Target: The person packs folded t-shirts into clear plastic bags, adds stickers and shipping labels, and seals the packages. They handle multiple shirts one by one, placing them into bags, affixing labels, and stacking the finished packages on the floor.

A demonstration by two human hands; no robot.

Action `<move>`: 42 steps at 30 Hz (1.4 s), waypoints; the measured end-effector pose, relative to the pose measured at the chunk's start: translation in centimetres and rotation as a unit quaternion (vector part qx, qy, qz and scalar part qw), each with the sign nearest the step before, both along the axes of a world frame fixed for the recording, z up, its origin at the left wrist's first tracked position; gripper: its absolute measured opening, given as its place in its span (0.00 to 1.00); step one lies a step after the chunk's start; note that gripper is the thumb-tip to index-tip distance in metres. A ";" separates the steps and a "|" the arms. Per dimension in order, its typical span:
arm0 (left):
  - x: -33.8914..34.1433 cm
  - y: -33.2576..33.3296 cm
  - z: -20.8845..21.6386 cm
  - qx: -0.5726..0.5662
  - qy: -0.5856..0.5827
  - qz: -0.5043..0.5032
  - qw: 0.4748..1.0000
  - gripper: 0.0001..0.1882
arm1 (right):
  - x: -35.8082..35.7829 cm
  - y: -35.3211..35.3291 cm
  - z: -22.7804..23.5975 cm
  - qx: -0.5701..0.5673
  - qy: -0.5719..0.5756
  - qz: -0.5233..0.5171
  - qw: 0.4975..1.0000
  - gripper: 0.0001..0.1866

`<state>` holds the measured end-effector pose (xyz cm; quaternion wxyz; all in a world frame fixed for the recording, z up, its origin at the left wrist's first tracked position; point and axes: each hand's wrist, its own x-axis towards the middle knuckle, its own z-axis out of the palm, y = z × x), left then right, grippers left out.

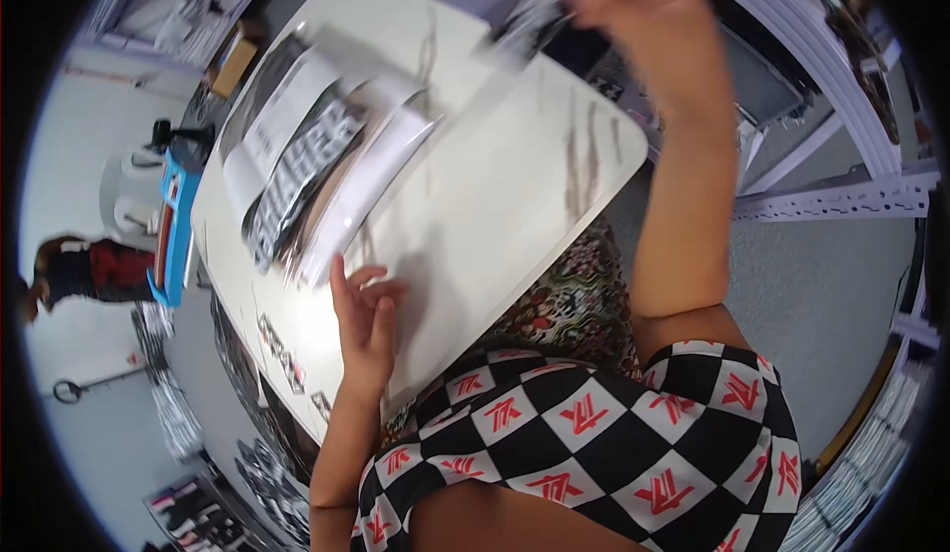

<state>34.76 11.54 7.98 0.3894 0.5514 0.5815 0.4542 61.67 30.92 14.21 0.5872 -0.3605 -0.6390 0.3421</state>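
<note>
My left hand [364, 329] is over the near left part of the white marble-patterned table [485, 196], fingers apart and holding nothing. Its fingertips come close to the lower end of a pile of flat packets [322, 171], pale, black and tan, some in shiny clear plastic. Large light letters mark a dark packet in the pile. At the far right corner my right hand [643, 3] is raised and smeared by motion. A blurred black-and-white plastic packet [534, 18] hangs from its fingers, and a pale translucent strip below it reaches the tabletop.
Small dark labels [282, 354] lie along the table's left edge. Lilac metal shelving [841, 196] stands at the right, with stacked packets at lower right. Beyond the table's left side are a blue-framed machine [176, 221], a white chair [129, 201] and another person [94, 270].
</note>
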 end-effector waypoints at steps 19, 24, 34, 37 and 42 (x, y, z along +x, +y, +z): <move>-0.5 -1.4 -1.1 0.001 0.257 -0.028 0.966 0.19 | 10.3 15.4 -33.7 -0.286 -0.392 -0.229 0.844 0.12; -0.2 -1.7 -1.0 -0.002 0.270 -0.018 0.963 0.17 | 8.5 15.3 -32.2 -0.295 -0.620 -0.185 0.703 0.13; -0.6 -1.6 -0.9 0.007 0.305 -0.015 0.952 0.17 | 10.8 18.1 -32.9 -0.206 -0.580 -0.263 0.743 0.13; -0.5 -1.1 -1.0 0.018 0.323 -0.017 0.946 0.17 | 12.7 19.7 -35.3 -0.181 -0.634 -0.233 0.715 0.14; 0.1 -0.7 -0.4 0.013 0.332 -0.011 0.943 0.16 | 13.2 19.8 -32.7 -0.254 -0.648 -0.226 0.682 0.15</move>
